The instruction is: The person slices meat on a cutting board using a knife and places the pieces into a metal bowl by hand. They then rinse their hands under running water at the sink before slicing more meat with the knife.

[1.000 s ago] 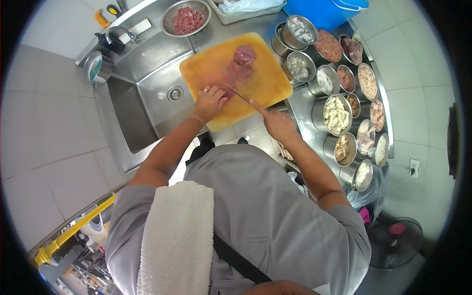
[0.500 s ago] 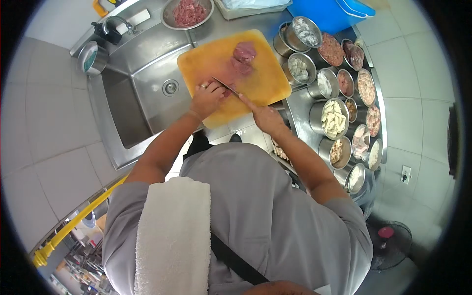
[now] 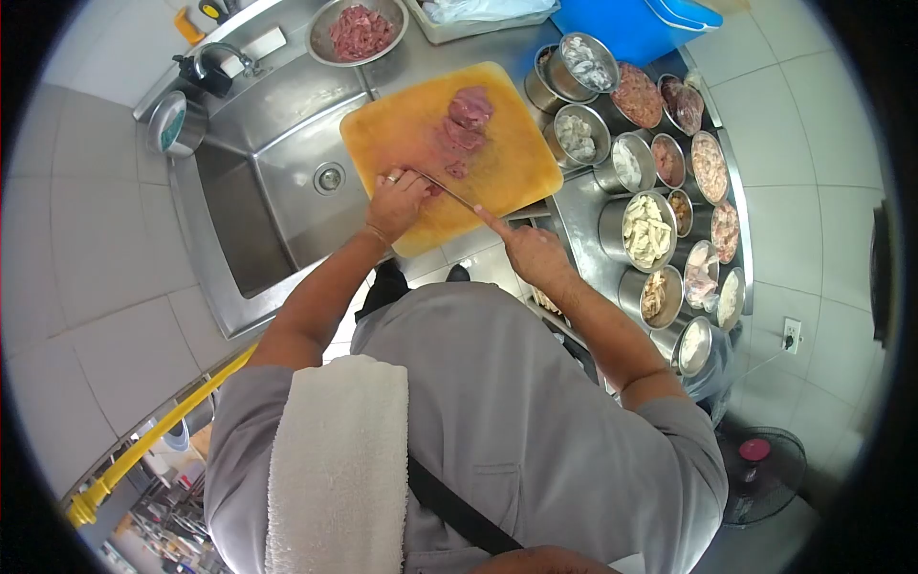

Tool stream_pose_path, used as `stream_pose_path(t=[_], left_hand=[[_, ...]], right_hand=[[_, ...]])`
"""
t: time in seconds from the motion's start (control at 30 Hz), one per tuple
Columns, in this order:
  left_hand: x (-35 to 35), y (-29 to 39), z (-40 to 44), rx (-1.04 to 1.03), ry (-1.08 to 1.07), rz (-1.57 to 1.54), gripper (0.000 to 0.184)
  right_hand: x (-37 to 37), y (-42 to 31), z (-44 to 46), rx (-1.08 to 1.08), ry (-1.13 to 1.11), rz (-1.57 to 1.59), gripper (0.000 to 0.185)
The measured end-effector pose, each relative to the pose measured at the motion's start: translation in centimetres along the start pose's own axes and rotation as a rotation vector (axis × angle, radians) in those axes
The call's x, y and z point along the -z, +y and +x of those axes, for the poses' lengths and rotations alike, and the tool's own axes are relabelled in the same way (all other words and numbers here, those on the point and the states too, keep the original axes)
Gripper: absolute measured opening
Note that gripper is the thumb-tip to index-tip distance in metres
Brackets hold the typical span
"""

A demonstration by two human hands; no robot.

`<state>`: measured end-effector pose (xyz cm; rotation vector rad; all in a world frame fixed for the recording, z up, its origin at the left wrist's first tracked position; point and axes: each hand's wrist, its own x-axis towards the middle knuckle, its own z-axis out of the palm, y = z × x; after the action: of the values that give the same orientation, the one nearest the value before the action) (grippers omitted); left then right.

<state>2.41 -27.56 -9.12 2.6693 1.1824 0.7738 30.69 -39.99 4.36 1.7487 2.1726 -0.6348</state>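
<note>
Right hand [image 3: 535, 254], five o'clock: grip closed around slim steel-bladed knife [image 3: 449, 191] | Left hand [image 3: 396, 203], eight o'clock: grip curled beside blade, I can't tell on what | Dark-pink raw meat [image 3: 469, 108]: one o'clock on yellow rectangular board [image 3: 521, 167]

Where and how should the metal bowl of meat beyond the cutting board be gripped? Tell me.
Probably best to take the metal bowl by its left rim, coming from the near left, thumb over the lip and fingers against the outer wall. It stands open and upright, and its heaped meat leaves bare metal there, while the pale tray crowds its right side.
</note>
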Motion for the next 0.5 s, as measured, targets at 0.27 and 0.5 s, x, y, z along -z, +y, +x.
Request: stream_pose_path(t=[0.27,0.5], left_hand=[[-0.1,-0.5,0.0,-0.007,-0.001,-0.014,0.021],[-0.2,-0.1,-0.5,-0.015,0.005,-0.008,0.020]], right_hand=[[-2.3,-1.6,7.5,0.050,0.032,0.096,0.098],[-6.5,4.2,7.8,0.203,0.345,0.393,0.082]])
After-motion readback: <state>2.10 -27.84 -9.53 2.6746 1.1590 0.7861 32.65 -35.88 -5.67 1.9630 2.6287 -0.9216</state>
